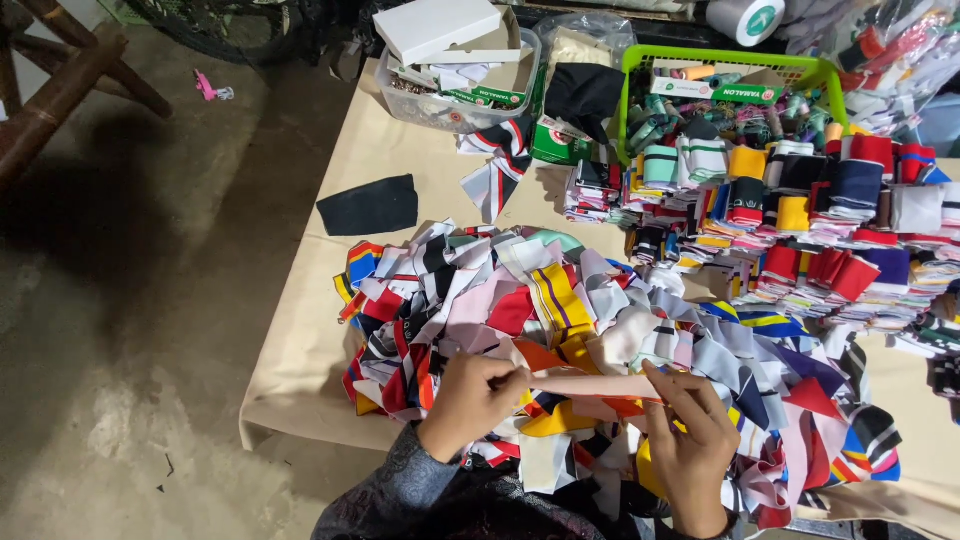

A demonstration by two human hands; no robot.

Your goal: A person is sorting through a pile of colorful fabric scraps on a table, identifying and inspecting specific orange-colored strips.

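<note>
Hands both pinched shut on one pale pink fabric strip: left hand grips its left end, right hand its right end, above the heap of mixed fabric scraps at the worktop's near edge. Worktop is tan-covered; folded stacks and green basket crowd the far right corner. Bare concrete floor lies left.
</note>
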